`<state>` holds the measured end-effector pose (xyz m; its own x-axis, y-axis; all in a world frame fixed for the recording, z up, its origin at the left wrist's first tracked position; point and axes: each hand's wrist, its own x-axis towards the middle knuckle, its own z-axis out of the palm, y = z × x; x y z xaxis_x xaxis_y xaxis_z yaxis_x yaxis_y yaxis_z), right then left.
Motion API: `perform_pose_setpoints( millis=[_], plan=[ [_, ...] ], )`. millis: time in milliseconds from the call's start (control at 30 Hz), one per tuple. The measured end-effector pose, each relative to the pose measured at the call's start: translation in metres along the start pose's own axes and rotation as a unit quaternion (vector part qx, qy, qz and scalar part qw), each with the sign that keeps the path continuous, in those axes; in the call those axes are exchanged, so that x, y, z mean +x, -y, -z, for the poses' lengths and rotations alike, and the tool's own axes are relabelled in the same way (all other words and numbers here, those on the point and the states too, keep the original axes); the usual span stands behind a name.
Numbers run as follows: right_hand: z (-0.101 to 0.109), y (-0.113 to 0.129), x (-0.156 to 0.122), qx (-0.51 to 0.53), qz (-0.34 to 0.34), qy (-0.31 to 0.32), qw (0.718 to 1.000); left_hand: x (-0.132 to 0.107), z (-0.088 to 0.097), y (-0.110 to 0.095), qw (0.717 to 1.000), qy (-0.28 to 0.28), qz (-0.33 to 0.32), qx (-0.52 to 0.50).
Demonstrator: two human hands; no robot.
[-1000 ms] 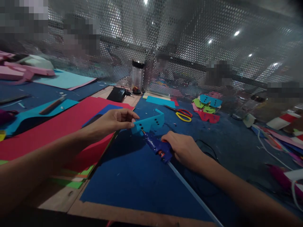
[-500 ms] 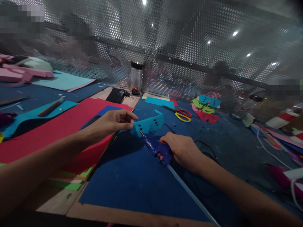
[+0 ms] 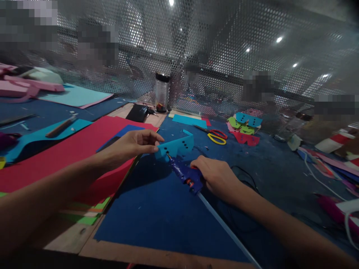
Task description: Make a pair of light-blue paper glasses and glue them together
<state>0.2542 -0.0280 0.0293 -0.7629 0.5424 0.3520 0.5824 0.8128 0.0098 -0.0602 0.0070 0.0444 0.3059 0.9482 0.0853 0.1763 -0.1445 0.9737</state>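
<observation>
At eleven o'clock stands a lidded clear jar [image 3: 162,89] with small orange bits [image 3: 160,106] inside; another jar's [image 3: 294,126] contents, at three o'clock, are unclear. Mid-view, the left hand [image 3: 138,142] pinches a blue cutout [image 3: 178,147] between thumb and finger. The right hand's [image 3: 218,175] fingers curl round a glue gun [image 3: 183,172], its nozzle [image 3: 169,157] slightly nearer the cutout's left-hand black marks [image 3: 165,148] than half a second ago.

Blue-topped table [image 3: 157,224], scissors [image 3: 209,131], stacked coloured sheets [image 3: 70,149], clear lidded jar [image 3: 162,91]
</observation>
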Motion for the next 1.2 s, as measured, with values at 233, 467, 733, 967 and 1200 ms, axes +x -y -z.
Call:
perform_pose_setpoints(
  millis=[233, 467, 733, 967, 1200],
  plan=[
    [0.0042, -0.0003, 0.0005, 0.006, -0.009, -0.003, 1.0, 0.0008, 0.0005, 0.0008, 1.0, 0.0, 0.0, 0.006],
    [0.0047, -0.0002, 0.0014, 0.003, -0.015, 0.008, 1.0, 0.0002, 0.0009, 0.0016, 1.0, 0.002, -0.002, 0.004],
    [0.0047, 0.0005, 0.002, 0.003, -0.019, 0.013, 1.0, -0.0008, 0.0, -0.0006, 1.0, 0.004, -0.003, 0.026],
    [0.0043, 0.004, 0.0015, 0.021, -0.005, 0.002, 1.0, 0.0002, 0.0008, 0.0019, 1.0, 0.001, 0.0, 0.024],
    [0.0009, 0.0046, 0.002, 0.022, -0.006, 0.006, 1.0, -0.0005, -0.0003, -0.0014, 1.0, -0.003, 0.003, 0.019]
  ],
)
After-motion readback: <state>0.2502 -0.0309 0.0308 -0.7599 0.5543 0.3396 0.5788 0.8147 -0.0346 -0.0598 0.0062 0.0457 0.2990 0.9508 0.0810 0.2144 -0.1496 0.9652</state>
